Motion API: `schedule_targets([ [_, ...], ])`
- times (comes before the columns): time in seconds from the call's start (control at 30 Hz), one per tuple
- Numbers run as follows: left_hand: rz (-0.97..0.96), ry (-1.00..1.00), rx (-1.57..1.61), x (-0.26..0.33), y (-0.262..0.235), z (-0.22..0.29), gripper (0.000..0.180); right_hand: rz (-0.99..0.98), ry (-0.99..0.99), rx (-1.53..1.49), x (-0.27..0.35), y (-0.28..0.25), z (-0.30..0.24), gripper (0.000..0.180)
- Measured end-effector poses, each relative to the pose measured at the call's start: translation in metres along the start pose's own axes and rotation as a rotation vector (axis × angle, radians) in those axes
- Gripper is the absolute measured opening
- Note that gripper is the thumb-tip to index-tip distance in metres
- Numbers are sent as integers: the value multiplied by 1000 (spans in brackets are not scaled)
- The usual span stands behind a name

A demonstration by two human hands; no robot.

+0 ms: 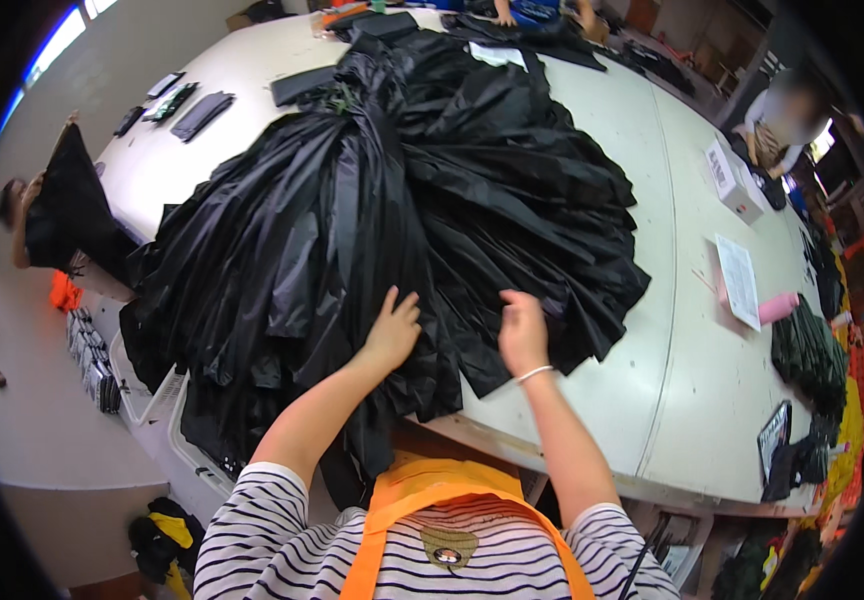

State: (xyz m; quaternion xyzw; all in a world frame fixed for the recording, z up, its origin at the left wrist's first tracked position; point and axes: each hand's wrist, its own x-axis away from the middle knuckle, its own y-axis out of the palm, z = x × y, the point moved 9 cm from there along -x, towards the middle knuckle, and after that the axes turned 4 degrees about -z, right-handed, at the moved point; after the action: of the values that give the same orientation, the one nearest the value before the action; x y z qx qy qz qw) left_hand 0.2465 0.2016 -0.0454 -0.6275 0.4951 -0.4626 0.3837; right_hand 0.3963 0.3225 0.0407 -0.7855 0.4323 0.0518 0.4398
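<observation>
A large heap of thin, shiny black fabric (297, 235) fans out in many folds across the table, gathered into a bunch at its far end. Its near left part hangs over the table's front edge. My left hand (392, 332) rests on the folds near the middle, fingers spread and open. To the right, my right hand (523, 335), with a white band at the wrist, is over the fabric's near edge. Its fingers are loosely bent and slightly blurred, and I see nothing held in them.
The white table (612, 420) carries small dark folded packs (202, 116) at the far left. On the right are a white box (733, 180), a paper sheet (737, 282) and a pink roll (778, 307). White plastic crates (157, 400) stand at left. Other people work around the table.
</observation>
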Motion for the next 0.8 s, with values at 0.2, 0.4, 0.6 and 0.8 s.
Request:
schedule_targets([
  [0.2, -142, 112, -23, 13, 5, 14, 49, -459, 333, 356, -9, 40, 54, 44],
  [0.4, 269, -438, 1302, 26, 10, -74, 81, -845, 1009, -962, 75, 161, -30, 27],
  [0.6, 350, -265, 1422, 16, 29, -91, 86, -811, 1034, -1585, 94, 179, -53, 32],
  [0.8, 296, -430, 1191, 14, 21, -85, 72, -169, 302, -490, -33, 53, 38, 24],
])
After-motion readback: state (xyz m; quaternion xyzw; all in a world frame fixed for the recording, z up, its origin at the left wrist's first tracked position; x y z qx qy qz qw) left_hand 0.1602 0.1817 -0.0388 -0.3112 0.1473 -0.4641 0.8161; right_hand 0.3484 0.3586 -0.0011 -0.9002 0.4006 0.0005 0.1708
